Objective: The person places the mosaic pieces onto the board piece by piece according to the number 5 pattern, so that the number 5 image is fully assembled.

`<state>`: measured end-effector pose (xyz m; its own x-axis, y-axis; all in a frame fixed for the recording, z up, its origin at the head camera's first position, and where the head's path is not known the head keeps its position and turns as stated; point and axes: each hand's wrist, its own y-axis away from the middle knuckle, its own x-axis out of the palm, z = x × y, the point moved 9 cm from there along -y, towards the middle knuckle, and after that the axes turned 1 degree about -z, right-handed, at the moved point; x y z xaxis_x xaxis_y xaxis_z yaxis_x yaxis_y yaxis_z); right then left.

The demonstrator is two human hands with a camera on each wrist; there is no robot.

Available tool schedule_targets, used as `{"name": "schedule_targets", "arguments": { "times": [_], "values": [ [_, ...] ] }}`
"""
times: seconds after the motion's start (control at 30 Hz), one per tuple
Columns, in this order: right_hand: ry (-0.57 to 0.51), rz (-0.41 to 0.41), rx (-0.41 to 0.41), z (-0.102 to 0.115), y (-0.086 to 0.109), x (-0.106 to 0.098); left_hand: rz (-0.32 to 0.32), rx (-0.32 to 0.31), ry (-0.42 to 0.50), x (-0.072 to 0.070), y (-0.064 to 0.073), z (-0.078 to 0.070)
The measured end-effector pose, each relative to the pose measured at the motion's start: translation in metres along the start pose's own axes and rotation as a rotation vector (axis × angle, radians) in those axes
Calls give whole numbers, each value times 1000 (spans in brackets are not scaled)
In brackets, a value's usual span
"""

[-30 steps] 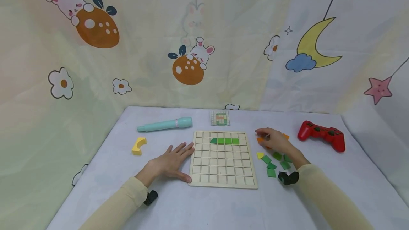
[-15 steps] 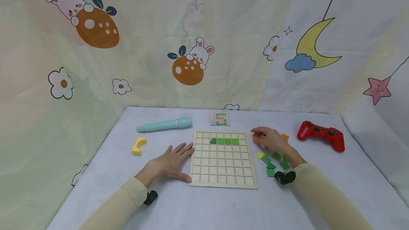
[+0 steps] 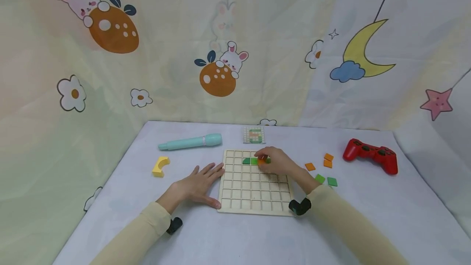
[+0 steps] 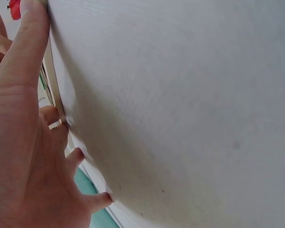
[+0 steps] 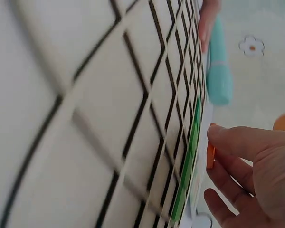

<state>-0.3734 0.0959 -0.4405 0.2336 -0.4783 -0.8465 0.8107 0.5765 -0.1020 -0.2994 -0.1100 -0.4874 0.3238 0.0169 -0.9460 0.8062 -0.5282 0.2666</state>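
Observation:
My right hand (image 3: 276,162) pinches an orange square tile (image 5: 211,147) between thumb and fingers, just above the wooden grid board (image 3: 239,195). Under and beside it, a row of green tiles (image 3: 254,161) lies in an upper row of the board, partly hidden by the hand. My left hand (image 3: 198,185) rests flat with spread fingers on the white cloth, its fingertips and thumb touching the board's left edge. In the left wrist view the thumb (image 4: 26,52) lies against that edge.
Loose orange tiles (image 3: 310,167) and green tiles (image 3: 332,181) lie right of the board. A red game controller (image 3: 369,156) sits farther right. Behind the board is a small pattern card (image 3: 254,135). A teal microphone-shaped stick (image 3: 190,142) and a yellow arch block (image 3: 160,167) lie at left.
My right hand has moved left from the loose tiles to over the board, carrying an orange tile. My left hand keeps its place at the board's edge.

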Motion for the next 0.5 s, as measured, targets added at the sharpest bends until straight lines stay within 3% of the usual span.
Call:
{"name": "schedule_targets", "arguments": {
  "times": [0.23, 0.5],
  "values": [
    [17, 19, -38, 33, -14, 26, 1, 12, 7, -1, 0, -2],
    [109, 5, -48, 41, -19, 39, 3, 2, -4, 0, 0, 1]
  ]
}}
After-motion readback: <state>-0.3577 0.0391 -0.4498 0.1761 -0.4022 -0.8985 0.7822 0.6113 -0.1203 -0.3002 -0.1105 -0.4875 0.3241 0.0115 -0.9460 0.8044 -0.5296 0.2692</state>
